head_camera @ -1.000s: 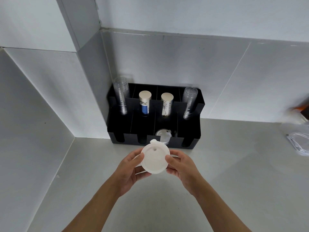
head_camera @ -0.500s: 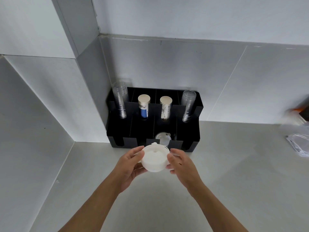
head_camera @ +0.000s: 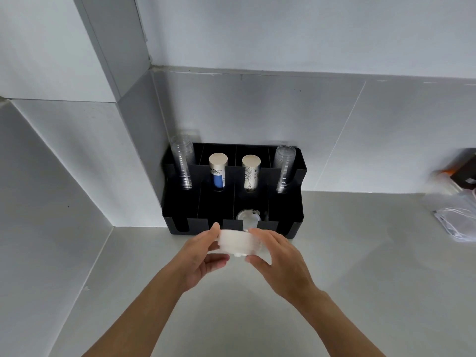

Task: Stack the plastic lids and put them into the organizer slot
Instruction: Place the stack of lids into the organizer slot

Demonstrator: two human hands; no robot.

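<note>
A stack of white plastic lids (head_camera: 235,242) is held on edge between both hands, just in front of the black organizer (head_camera: 286,202). My left hand (head_camera: 203,256) grips the stack's left side. My right hand (head_camera: 277,256) grips its right side. Behind the stack, clear lids (head_camera: 246,217) lie in a front slot of the organizer, right of centre. The other front slots look dark and their contents cannot be made out.
The organizer's back row holds two stacks of clear cups (head_camera: 183,163) (head_camera: 283,167) and two stacks of paper cups (head_camera: 218,171) (head_camera: 251,172). It stands in the counter's corner against grey walls. Plastic bags (head_camera: 456,217) lie at the far right.
The lid stack has turned from face-up to on edge and moved forward to the organizer's front. Both hands moved with it.
</note>
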